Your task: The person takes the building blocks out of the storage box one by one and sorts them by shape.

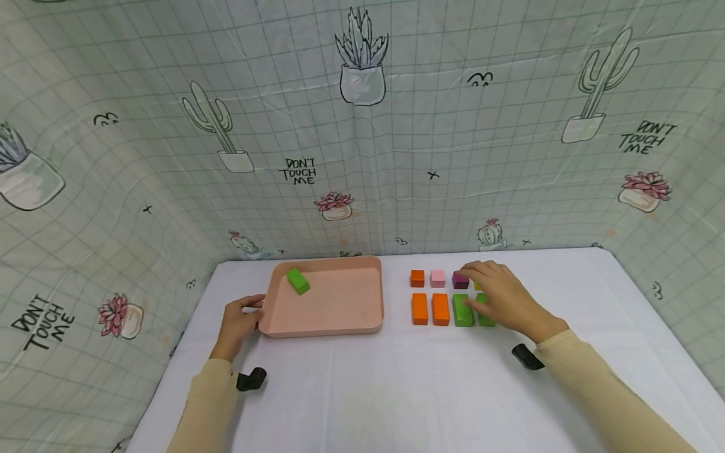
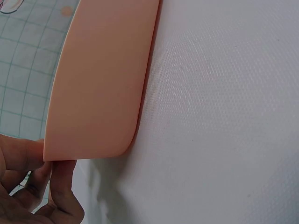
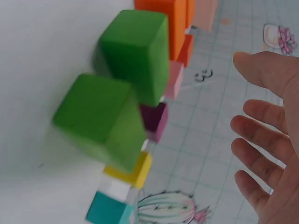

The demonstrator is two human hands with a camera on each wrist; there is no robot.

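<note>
My left hand [image 1: 236,327] is at the left side of a pale pink tray [image 1: 323,333], pinching its edge near the front corner in the left wrist view. Inside the tray lies a green block [image 1: 297,281]. Over the right end of two rows of blocks hovers my right hand [image 1: 506,299], its fingers spread and holding nothing. Below it are a green block [image 1: 462,310], another green block [image 1: 486,314], and a purple cube [image 1: 460,280]. A yellow block [image 3: 133,172] and a teal block [image 3: 108,208] show in the right wrist view; in the head view the hand mostly covers them.
Two long orange blocks [image 1: 419,309] stand left of the green ones. Behind them sit a small orange cube [image 1: 417,279] and a pink cube [image 1: 437,279]. The white table [image 1: 362,390] ends at a printed cloth backdrop [image 1: 408,207].
</note>
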